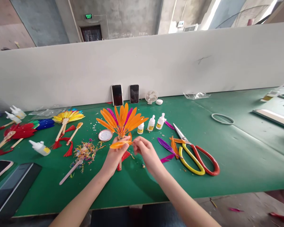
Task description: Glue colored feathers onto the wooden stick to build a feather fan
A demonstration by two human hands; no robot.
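My left hand is closed around the handle of a feather fan with orange feathers and two magenta ones, spread upright above the fist. An orange feather lies across the thumb of that hand. Just to the right, my right hand pinches at the end of this feather, fingertips together. A red tassel hangs below the fan. Right of my hands lie purple feathers, orange feathers and large scissors with one yellow and one red handle loop.
Glue bottles stand behind my hands, near a small round dish. Feather scraps and a flat stick lie at left. Beyond are finished-looking fans, another glue bottle, phones and a small electric fan.
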